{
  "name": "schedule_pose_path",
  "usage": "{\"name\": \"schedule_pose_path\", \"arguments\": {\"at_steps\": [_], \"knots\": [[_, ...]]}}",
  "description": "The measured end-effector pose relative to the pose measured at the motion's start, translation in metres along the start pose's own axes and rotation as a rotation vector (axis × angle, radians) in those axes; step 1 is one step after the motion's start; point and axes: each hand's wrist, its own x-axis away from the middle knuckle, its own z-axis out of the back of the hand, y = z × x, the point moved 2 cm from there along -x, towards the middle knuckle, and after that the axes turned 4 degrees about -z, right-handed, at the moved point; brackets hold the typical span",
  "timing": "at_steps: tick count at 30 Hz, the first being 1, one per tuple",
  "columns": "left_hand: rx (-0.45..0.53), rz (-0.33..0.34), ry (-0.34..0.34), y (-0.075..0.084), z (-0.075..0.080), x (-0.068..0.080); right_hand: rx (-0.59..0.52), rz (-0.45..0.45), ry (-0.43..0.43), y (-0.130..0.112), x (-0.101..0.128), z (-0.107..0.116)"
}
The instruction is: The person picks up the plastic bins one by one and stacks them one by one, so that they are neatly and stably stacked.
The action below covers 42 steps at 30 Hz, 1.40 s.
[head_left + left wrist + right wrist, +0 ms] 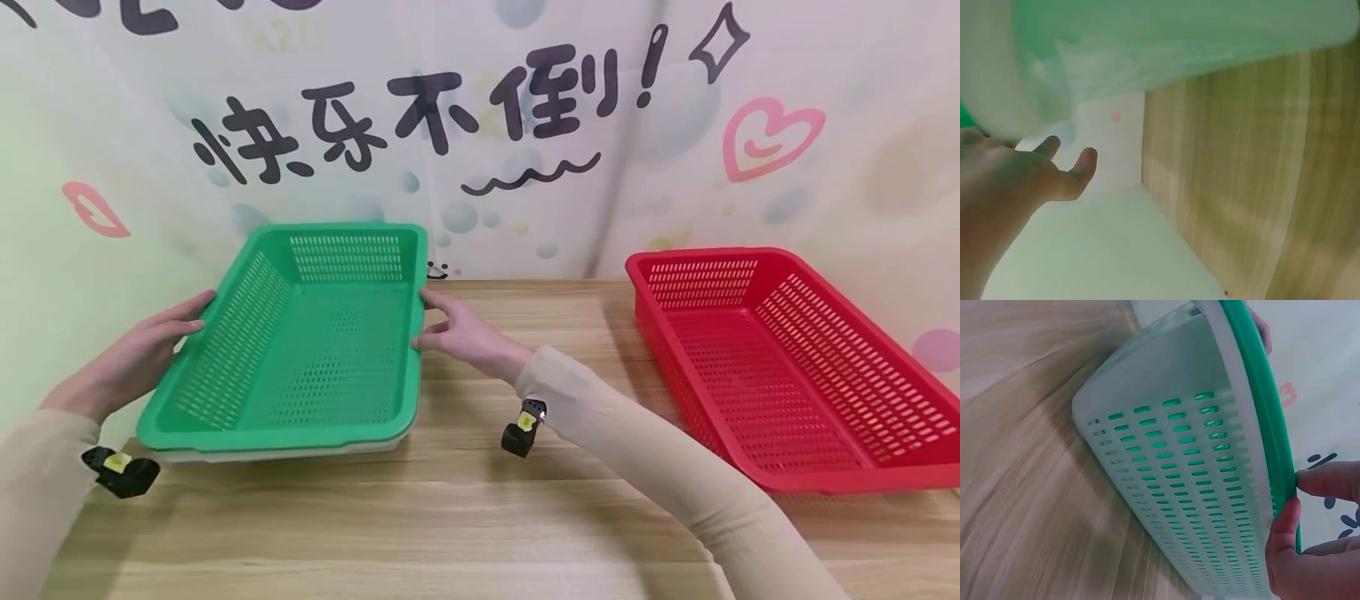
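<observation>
A green slotted plastic basket [337, 350] sits nested in a white basket [1160, 437], whose slotted side shows in the right wrist view. My left hand [146, 354] is at the left rim, thumb and index fingertips touching its edge. Two of its fingers [1088, 164] extend loosely below the baskets in the left wrist view, apart from them. On the opposite side, my right hand [472, 333] pinches the green rim between thumb and fingers. The baskets overlap much of the left wrist view in a blur.
A red slotted basket [772, 392] stands on the right of the wooden table [480, 525]. Behind is a white cloth backdrop [525, 217] with dark lettering and pink hearts. A pale wall [45, 275] rises close by the left hand.
</observation>
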Motion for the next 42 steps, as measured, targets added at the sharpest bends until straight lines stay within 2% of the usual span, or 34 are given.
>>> {"name": "schedule_pose_path", "arguments": {"at_steps": [3,6,9,13,20,27,30,36,40,42], "knots": [[-0.042,-0.003,0.000,0.003,-0.003,-0.001,0.085,0.021,0.036,-0.001,0.002,0.000],[-0.022,-0.039,-0.003,0.007,-0.006,-0.002,0.182,0.024,0.068,-0.002,0.004,0.001],[-0.024,-0.071,-0.007,0.011,-0.008,-0.002,0.216,0.021,0.071,-0.003,0.006,0.001],[-0.026,-0.093,-0.008,0.015,-0.012,-0.002,0.218,0.025,0.072,-0.001,0.008,0.005],[-0.016,-0.181,0.004,0.026,-0.017,-0.001,0.189,0.026,0.101,0.004,0.013,0.018],[-0.018,-0.187,0.021,0.035,-0.024,-0.003,0.163,0.008,0.112,0.009,0.016,0.028],[0.022,-0.222,-0.012,0.038,-0.029,-0.006,0.145,0.009,0.111,0.010,0.018,0.031],[0.038,-0.258,-0.064,0.047,-0.041,-0.014,0.137,0.010,0.122,0.012,0.021,0.040],[0.021,-0.280,-0.085,0.053,-0.050,-0.018,0.125,0.013,0.116,0.012,0.023,0.043],[-0.007,-0.269,-0.076,0.058,-0.055,-0.019,0.122,0.012,0.115,0.011,0.024,0.044]]}}
